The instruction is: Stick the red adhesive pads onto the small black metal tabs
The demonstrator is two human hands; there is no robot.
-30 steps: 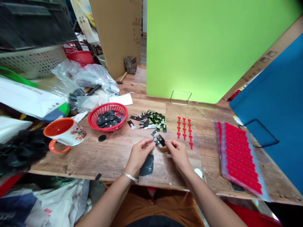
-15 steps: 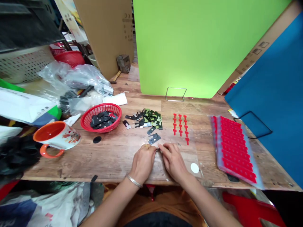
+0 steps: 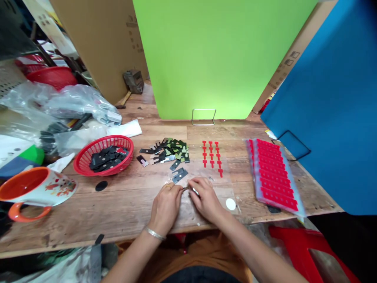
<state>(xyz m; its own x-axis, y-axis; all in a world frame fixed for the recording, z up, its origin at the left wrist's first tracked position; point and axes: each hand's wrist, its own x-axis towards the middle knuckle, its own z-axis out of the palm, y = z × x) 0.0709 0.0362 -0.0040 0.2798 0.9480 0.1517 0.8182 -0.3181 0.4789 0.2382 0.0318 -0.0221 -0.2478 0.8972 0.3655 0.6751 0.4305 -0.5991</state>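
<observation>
At the lower left of the frame, an orange-and-white mug (image 3: pixel 55 188) is standing on the wooden table (image 3: pixel 123 214), its handle pointing down the frame. Just right of it, left of center, a red basket (image 3: pixel 83 168) is holding a heap of dark flat pieces (image 3: pixel 107 158), with a small red piece lying on top near the right. A black disc (image 3: pixel 101 186) is lying below the basket.

Toward the lower center, the left hand (image 3: pixel 166 206) is resting low over the table, fingers bent and drawn in, thumb and fingertips pinching a thin small piece (image 3: pixel 185 188). Above this hand, near the middle of the frame, a loose pile of dark and green notched plates (image 3: pixel 173 149) is spreading out, well apart from the fingers; a pair of gray plates (image 3: pixel 179 175) is lying nearer, just above the pinched piece.

The small piece is sitting between the two hands, right of the left fingertips and left of the right ones. The right hand (image 3: pixel 206 200) is curling inward, holding a silvery bit (image 3: pixel 195 191) between thumb and fingers; whether that bit is belonging to the same piece, I cannot tell.

Up and right of the right hand, red T-shaped pieces (image 3: pixel 211 154) are lying in three columns. A white disc (image 3: pixel 231 204) is lying right of this hand. Farther right, clear sheets filled with rows of red pieces (image 3: pixel 275 173) are lying overlapped, below a blue board (image 3: pixel 321 114) leaning at the right edge.
</observation>
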